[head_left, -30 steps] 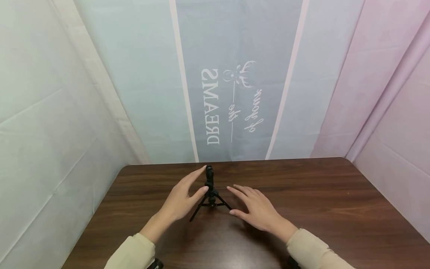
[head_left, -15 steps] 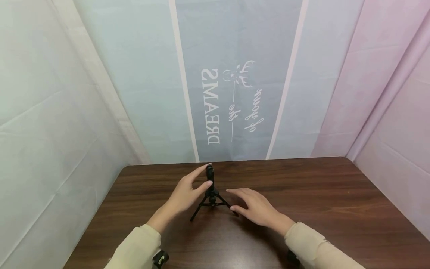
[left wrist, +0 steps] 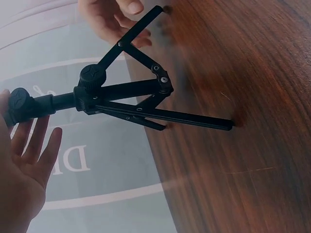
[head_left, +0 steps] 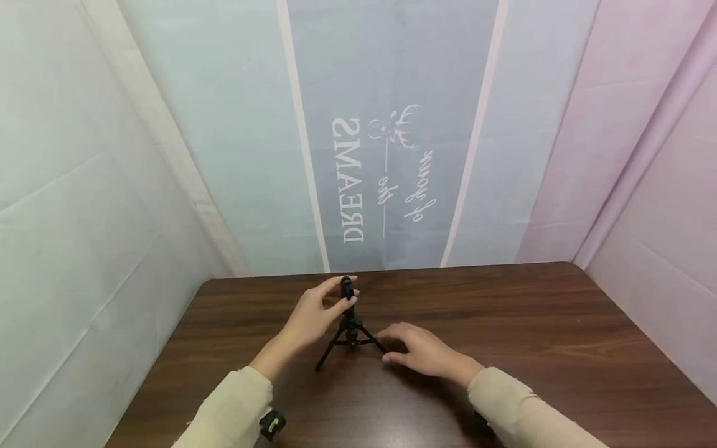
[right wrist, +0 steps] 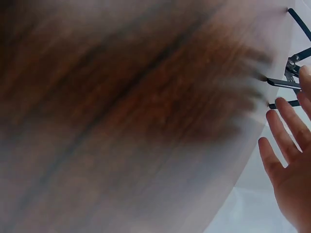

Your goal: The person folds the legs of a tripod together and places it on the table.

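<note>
A small black tripod (head_left: 351, 335) stands upright on the wooden table with its legs spread. My left hand (head_left: 310, 318) holds its top, thumb on the near side and fingers reaching round behind. In the left wrist view, the tripod's round knobs and hinged leg braces (left wrist: 164, 80) show clearly, and the left hand (left wrist: 22, 179) is at the upper end of the column. My right hand (head_left: 422, 351) is low beside the right leg, fingers loosely bent and thumb tip close to the leg's end. The right wrist view shows this hand's fingers (right wrist: 282, 131) spread near the tripod feet.
The brown wood-grain table (head_left: 532, 348) extends to both sides. Behind it hangs a pale fabric backdrop (head_left: 386, 62) with mirrored lettering, and light cloth walls (head_left: 84, 218) flank it. Dark devices (head_left: 272, 425) are strapped at the wrists.
My left hand has closed in round the tripod's top, its fingers now reaching past it. My right hand has lowered a little, with its fingers more bent. The tripod stays nearly in place.
</note>
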A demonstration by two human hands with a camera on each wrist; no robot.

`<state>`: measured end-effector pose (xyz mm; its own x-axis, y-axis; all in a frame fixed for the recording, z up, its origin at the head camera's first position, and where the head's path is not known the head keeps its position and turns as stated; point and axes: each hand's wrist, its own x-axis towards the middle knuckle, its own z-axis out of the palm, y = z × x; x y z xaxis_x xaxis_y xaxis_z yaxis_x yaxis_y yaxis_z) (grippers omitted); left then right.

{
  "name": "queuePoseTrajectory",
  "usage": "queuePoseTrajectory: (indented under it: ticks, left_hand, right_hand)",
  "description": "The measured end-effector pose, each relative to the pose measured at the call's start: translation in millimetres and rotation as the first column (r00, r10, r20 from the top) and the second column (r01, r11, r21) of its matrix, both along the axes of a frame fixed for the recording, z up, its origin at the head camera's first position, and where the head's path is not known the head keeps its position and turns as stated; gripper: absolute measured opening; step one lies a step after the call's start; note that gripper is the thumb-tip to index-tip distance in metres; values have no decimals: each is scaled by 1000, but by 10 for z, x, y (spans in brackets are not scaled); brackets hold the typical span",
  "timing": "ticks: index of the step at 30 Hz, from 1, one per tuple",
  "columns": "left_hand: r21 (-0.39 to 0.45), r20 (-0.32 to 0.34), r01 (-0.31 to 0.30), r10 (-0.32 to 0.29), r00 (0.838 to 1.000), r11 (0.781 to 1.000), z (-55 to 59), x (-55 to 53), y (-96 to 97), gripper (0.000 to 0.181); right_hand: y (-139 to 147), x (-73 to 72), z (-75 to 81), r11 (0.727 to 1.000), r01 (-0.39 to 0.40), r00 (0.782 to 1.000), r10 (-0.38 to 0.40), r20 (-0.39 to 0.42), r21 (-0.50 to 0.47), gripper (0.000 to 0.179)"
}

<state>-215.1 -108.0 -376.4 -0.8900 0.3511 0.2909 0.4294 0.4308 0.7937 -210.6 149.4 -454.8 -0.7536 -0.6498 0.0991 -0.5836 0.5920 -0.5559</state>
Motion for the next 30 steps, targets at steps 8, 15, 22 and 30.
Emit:
queuePoseTrajectory:
  ticks: [8,15,22,30]
  left_hand:
    - [11,18,-67,67,998,998,1,-6,26,27]
    - [-29,-22,-86,85,996,996,12,34,59,25]
    - [-52,-98,-143,137,986,988,-22,85,109,22]
    - [39,-69,-179,182,981,983,-84,85,151,19]
  right_hand:
    - [-63,-56,-39,998,-7,997,12,71,-62,30]
    - [-98,-88,-45,999,-21,997,24,68,-45,23]
    - [-139,-87,-31,998,-8,998,12,69,-55,16]
    - [-195,-62,-30,998,24,996,-19,84,-58,14]
